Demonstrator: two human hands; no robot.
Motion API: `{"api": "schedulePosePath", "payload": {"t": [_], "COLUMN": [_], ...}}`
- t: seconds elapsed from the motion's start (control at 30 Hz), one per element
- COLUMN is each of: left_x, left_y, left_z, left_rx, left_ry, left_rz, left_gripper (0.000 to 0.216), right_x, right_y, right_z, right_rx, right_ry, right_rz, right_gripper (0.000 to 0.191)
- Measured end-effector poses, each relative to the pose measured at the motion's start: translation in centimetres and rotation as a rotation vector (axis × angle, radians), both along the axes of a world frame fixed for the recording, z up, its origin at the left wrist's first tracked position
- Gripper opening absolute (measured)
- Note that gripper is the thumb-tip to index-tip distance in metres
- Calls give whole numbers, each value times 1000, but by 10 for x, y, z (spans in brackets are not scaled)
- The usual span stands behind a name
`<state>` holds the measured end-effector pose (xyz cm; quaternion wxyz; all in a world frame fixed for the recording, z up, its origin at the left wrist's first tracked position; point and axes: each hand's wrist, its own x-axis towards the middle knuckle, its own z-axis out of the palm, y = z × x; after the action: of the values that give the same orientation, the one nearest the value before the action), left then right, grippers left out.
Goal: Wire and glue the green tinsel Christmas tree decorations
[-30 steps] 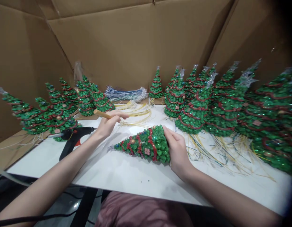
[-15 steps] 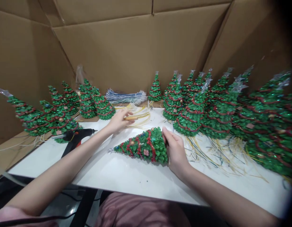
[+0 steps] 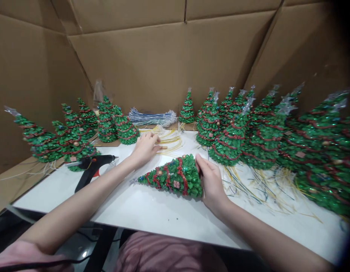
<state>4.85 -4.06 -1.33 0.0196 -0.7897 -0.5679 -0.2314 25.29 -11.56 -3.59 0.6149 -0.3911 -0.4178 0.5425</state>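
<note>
A small artificial Christmas tree (image 3: 175,177) with red garland and baubles lies on its side, its clear star tip pointing left. My right hand (image 3: 211,179) is closed round the base end of this tree. Farther back, my left hand (image 3: 146,147) is bent over a bundle of yellow wires (image 3: 170,141), fingers curled and seemingly pinching some of them. Its fingertips are partly hidden. A black hot glue gun (image 3: 92,166) rests left of my left forearm.
Several finished-looking trees (image 3: 234,139) with clear stars stand at the right, loose wires (image 3: 265,189) trailing from them. More trees (image 3: 105,121) stand at the left. A tied bundle of blue and white wires (image 3: 152,117) lies before the cardboard wall (image 3: 163,60).
My left hand has shifted slightly nearer and turned more palm-down over the yellow wires. My right hand still holds the lying tree in about the same place.
</note>
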Motion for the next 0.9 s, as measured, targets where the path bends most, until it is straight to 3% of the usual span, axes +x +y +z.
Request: {"api": "schedulePosePath", "payload": {"t": [0.07,0.17,0.23,0.33,0.43,0.9], "left_x": [4,8,10,11,14,25], "left_y": [-19,-53,-70,-82,-80,-78], "left_z": [15,30,30,19,10,8], "left_rx": [47,72,-59,-261,-354,-429], "left_ry": [-28,-259,-387,-449,-439,-424], "left_rz": [-69,-400,-488,-536,-557,-566], "left_gripper": [16,21,30,45,45,38], "right_x": [0,0,-1,-1,-2,-3], "right_y": [0,0,0,-1,-3,-5], "right_z": [-1,-1,0,2,4,4], "right_rx": [4,7,1,-19,-38,-90], "right_ry": [-4,-6,8,45,79,115], "right_rz": [-7,-15,-14,-8,-1,-39], "right_gripper": [48,48,48,48,46,44]}}
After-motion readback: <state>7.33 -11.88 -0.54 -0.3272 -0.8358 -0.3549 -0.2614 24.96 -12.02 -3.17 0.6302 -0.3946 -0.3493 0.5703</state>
